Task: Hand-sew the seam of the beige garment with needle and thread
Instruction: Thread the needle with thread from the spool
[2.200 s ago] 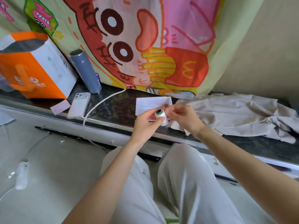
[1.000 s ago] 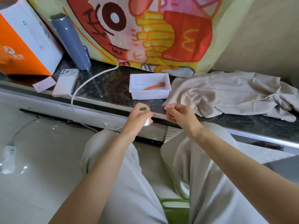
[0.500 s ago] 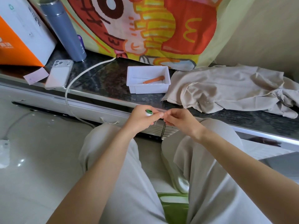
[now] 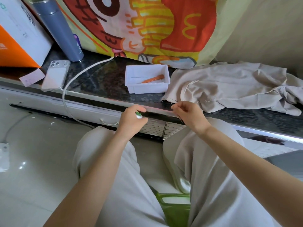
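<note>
Beige garment (image 4: 229, 86) lies crumpled on the dark tabletop (image 4: 106, 82), long axis running left to right, its hemmed left end nearest the person. Just in front of that end the right hand (image 4: 188, 114) hovers with fingertips pinched, likely on thread too fine to see; the left hand (image 4: 132, 119), farther from the garment, grips a green-capped spool (image 4: 139, 115). Of the 2 hands the right is nearer, so I judge it reaches the seam first. Left of the garment sits a white tray (image 4: 146, 89).
</note>
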